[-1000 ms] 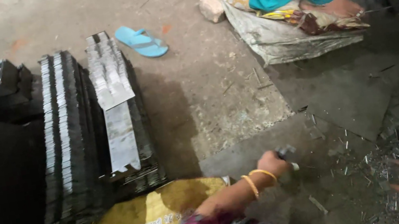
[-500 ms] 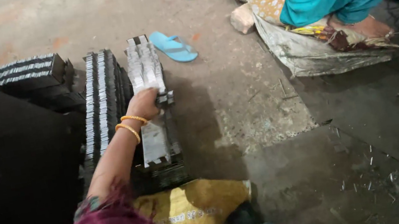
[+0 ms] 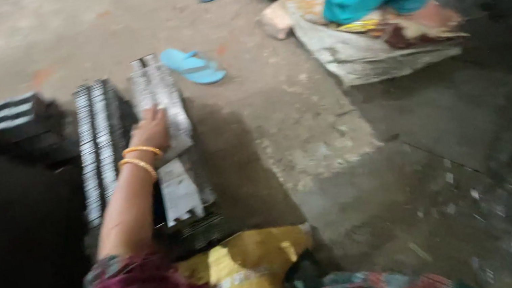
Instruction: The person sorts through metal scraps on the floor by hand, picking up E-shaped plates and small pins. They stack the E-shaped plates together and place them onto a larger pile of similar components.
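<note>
While a second ago the left hand (image 3: 151, 130) was down at the scrap-strewn floor (image 3: 483, 197), it now lies flat, fingers together, on the metal strips (image 3: 161, 104) topping the stack (image 3: 99, 148) beside a blue sandal (image 3: 192, 65); right hand unseen.

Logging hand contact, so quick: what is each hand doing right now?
Left hand: open, lying flat on the stack of metal strips, no grip closed on anything.
Right hand: not in view.
</note>
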